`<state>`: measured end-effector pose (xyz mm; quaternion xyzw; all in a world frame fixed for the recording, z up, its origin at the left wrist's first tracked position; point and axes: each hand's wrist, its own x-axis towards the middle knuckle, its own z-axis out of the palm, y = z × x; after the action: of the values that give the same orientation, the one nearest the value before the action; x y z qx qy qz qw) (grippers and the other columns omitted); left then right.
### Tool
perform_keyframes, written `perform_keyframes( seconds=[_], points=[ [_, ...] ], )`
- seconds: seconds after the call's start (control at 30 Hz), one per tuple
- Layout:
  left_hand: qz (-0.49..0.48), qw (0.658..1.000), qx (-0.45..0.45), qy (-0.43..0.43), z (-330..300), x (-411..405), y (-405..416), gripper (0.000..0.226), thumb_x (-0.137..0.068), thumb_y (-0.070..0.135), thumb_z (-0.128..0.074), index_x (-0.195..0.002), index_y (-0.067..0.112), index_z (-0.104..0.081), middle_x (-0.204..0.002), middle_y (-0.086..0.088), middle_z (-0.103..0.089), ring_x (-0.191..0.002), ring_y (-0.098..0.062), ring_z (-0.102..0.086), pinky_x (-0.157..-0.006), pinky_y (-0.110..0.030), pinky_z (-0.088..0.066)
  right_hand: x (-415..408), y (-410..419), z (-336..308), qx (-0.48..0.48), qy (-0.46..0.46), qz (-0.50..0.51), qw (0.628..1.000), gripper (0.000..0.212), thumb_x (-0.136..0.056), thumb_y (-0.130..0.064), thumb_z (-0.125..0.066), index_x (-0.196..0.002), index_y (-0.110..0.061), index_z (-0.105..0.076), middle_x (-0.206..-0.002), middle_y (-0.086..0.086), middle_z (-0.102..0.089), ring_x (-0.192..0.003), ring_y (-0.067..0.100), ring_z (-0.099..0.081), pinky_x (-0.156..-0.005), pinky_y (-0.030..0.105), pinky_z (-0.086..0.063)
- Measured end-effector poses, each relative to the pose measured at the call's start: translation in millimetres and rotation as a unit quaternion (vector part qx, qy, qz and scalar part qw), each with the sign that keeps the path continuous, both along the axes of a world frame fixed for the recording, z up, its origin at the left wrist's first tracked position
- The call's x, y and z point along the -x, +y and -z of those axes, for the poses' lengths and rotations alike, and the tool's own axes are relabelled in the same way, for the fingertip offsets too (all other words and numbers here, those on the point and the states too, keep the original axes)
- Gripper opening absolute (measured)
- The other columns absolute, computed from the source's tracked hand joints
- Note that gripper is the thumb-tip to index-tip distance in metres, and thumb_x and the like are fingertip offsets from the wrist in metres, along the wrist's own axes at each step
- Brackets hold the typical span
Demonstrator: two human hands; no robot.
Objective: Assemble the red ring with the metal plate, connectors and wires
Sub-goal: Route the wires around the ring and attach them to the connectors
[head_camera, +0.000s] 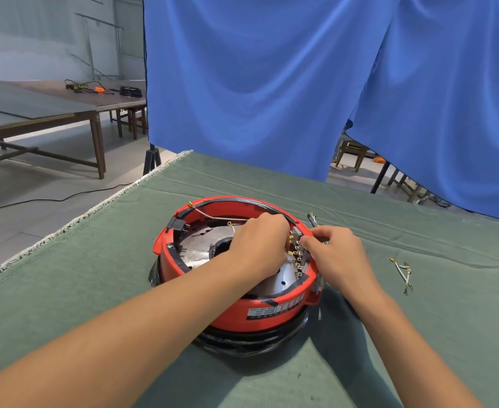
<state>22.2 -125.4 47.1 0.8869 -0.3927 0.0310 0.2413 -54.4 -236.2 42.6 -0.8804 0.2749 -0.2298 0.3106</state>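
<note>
Red ring [260,315]: sits mid-tabletop on green cloth [95,290], on top of a black base [242,341]. White label on its near wall; text too small to read.

Metal plate [201,245]: inside the ring, silver, round hole near centre, partly hidden by your left forearm.

Connectors [297,254]: row of small brass/grey terminals along ring's inner right wall, between your two hands.

Your left hand [260,245]: reaches over plate from the near-left, fingers curled at the connector row. Grip: looks like it's pinching smth there, but fingertips are hidden, so can't tell what.

Your right hand [336,254]: comes in from outside the ring's right rim, thumb & forefinger pressed together on a connector at the rim.

Black plug block [177,224]: on ring's far-left rim. Thin tan wire [213,217] w/ brass lug runs from the far rim toward your left hand.

Loose wires [402,273]: white, brass-tipped, on cloth well right of the ring. One more lead [313,219] just beyond right hand.

Bkgd: blue curtain [272,83]; wooden table [51,113] far left w/ cables.
</note>
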Motion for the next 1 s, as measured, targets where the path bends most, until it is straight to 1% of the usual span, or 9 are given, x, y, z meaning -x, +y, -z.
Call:
perform_keyframes(
  seconds=[0.13,0.3,0.53,0.63,0.8,0.9,1.0],
  points=[
    [-0.006,1.0,0.007,-0.022,0.7,1.6,-1.4,0.021,-0.082,0.009,-0.06,-0.098,0.013,-0.071,-0.095,-0.011,-0.069,-0.091,-0.034,-0.063,-0.071,-0.038,-0.049,0.2,0.3,0.0,-0.002,0.0,-0.002,1.0,0.017,-0.084,-0.023,-0.056,-0.079,-0.018,-0.072,-0.066,0.003,-0.068,-0.073,0.027,-0.063,-0.073,0.04,-0.053],
    [0.016,0.999,0.021,0.024,0.5,-2.4,-0.3,0.019,-0.081,0.005,-0.059,-0.091,0.009,-0.075,-0.091,-0.013,-0.071,-0.087,-0.032,-0.065,-0.078,-0.042,-0.055,0.3,-0.1,0.4,-0.015,-0.009,-0.001,1.0,0.015,-0.083,-0.024,-0.058,-0.079,-0.02,-0.073,-0.064,0.001,-0.068,-0.073,0.025,-0.064,-0.073,0.038,-0.053],
    [0.014,0.999,0.03,0.018,3.6,-3.9,-2.5,0.02,-0.083,0.004,-0.058,-0.092,0.008,-0.075,-0.091,-0.013,-0.072,-0.086,-0.031,-0.065,-0.078,-0.042,-0.055,-0.1,-1.8,0.7,-0.026,-0.015,-0.004,1.0,0.014,-0.082,-0.021,-0.059,-0.078,-0.019,-0.073,-0.061,0.0,-0.067,-0.07,0.024,-0.064,-0.073,0.039,-0.054],
    [0.011,0.999,0.031,0.015,3.6,-4.6,-2.7,0.021,-0.081,0.005,-0.058,-0.093,0.008,-0.074,-0.093,-0.014,-0.071,-0.088,-0.033,-0.065,-0.078,-0.042,-0.055,-0.1,-1.3,0.8,-0.024,-0.019,-0.002,1.0,0.013,-0.082,-0.021,-0.06,-0.073,-0.023,-0.07,-0.063,-0.003,-0.067,-0.073,0.023,-0.065,-0.073,0.037,-0.052],
    [0.011,1.0,0.023,0.009,2.9,-3.4,-3.0,0.02,-0.08,0.005,-0.058,-0.094,0.008,-0.072,-0.093,-0.014,-0.07,-0.089,-0.034,-0.063,-0.078,-0.043,-0.054,-0.5,-0.9,0.9,-0.015,-0.024,0.004,1.0,0.021,-0.081,-0.021,-0.061,-0.061,-0.027,-0.064,-0.061,-0.004,-0.067,-0.07,0.021,-0.062,-0.067,0.033,-0.047],
    [0.009,1.0,0.019,0.009,3.4,-3.5,-3.0,0.02,-0.081,0.008,-0.058,-0.096,0.009,-0.071,-0.095,-0.013,-0.07,-0.091,-0.034,-0.063,-0.079,-0.043,-0.054,-0.4,-0.6,1.2,-0.009,-0.029,0.005,1.0,0.023,-0.082,-0.021,-0.062,-0.06,-0.03,-0.061,-0.062,-0.008,-0.066,-0.07,0.019,-0.062,-0.067,0.033,-0.046],
    [0.006,1.0,0.023,0.019,3.9,-4.4,-2.8,0.018,-0.082,0.01,-0.061,-0.095,0.011,-0.073,-0.095,-0.011,-0.071,-0.091,-0.032,-0.064,-0.079,-0.042,-0.054,-0.5,-0.8,2.0,-0.007,-0.032,0.005,0.999,0.023,-0.082,-0.022,-0.062,-0.061,-0.031,-0.061,-0.063,-0.009,-0.066,-0.071,0.019,-0.062,-0.069,0.034,-0.048]
  ],
)
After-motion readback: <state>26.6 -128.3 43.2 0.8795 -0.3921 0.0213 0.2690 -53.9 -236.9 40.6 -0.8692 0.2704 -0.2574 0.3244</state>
